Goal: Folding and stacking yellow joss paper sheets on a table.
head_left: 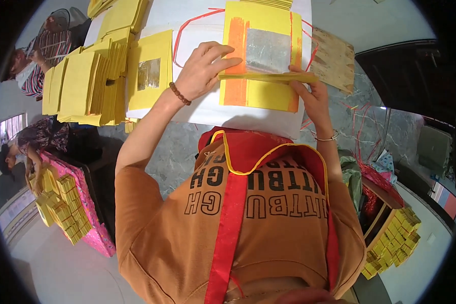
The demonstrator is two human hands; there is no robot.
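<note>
A large yellow sheet of paper (271, 96), with orange bands and a silver foil rectangle (268, 49), lies on top of a pile on the white-covered table. Across it stands a thin stack of yellow paper (263, 77), seen edge-on. My right hand (314, 93) pinches this stack's right end between thumb and fingers. Over the left orange band, my left hand (205, 66) stretches its fingers apart, close beside the stack's left end; its thumb is hidden. Left of it lies another yellow sheet (149, 71) with a small silver square.
Yellow paper piles (86, 83) fill the table's left side. Red string (185, 33) loops over the white table covering (200, 35). Two people sit at the left, one beside a pink-covered table (93, 223). More yellow bundles (395, 240) are stacked at the lower right.
</note>
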